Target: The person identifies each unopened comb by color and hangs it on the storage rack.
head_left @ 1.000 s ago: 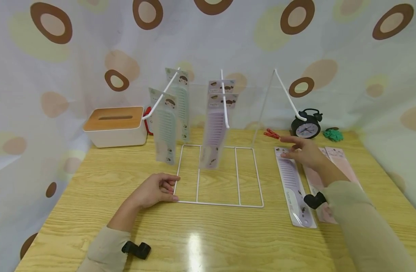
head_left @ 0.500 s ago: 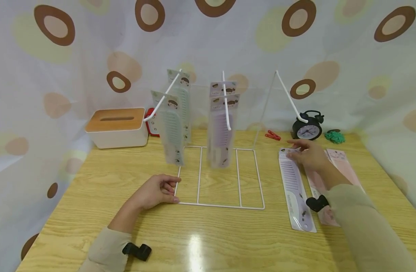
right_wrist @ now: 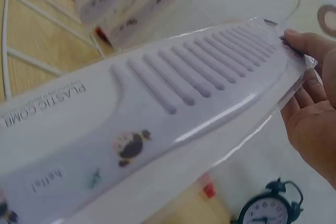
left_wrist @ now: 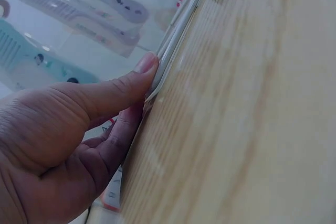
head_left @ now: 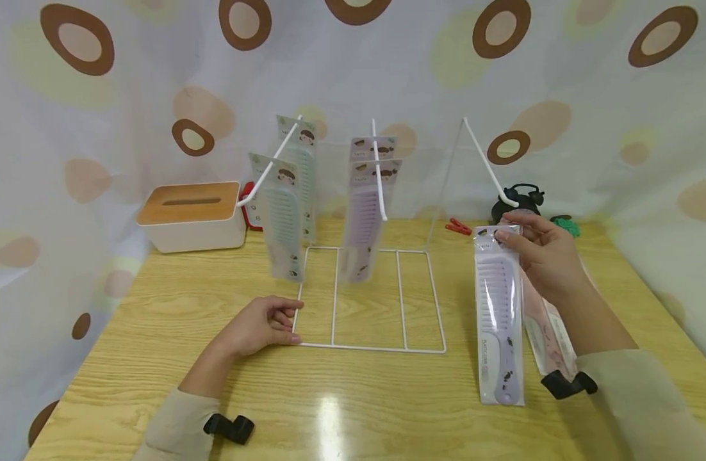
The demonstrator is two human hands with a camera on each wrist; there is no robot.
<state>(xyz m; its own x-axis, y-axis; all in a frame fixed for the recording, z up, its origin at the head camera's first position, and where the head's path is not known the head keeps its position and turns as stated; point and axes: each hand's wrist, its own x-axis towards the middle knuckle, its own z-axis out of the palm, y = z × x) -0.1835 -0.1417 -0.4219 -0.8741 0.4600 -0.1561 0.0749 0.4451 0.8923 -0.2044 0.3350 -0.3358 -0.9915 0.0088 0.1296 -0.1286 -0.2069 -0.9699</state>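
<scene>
My right hand (head_left: 551, 259) pinches the top end of a packaged purple comb (head_left: 497, 314), thumb on its front. The pack hangs upright in front of the hand, handle end down; the right wrist view shows its wide teeth (right_wrist: 199, 69) close up. At the front left corner of a white wire display rack (head_left: 370, 347), my left hand (head_left: 261, 325) grips the base wire between thumb and fingers. Two packaged green combs (head_left: 284, 221) hang on the rack's left hook, and two packaged purple combs (head_left: 364, 218) on the middle one. The right hook (head_left: 484, 153) carries nothing.
Packaged pink combs (head_left: 539, 326) lie on the table, partly behind my right hand. Farther back are a red clip (head_left: 458, 226), a black alarm clock (right_wrist: 265, 211) and a crumpled green item (head_left: 567, 225). A tissue box (head_left: 191, 221) stands at the back left, beside a red-edged object.
My right hand has taken hold of the purple comb pack lying on the table and raised it toward me. The hanging combs have swung slightly. The left hand stays at the rack's corner.
</scene>
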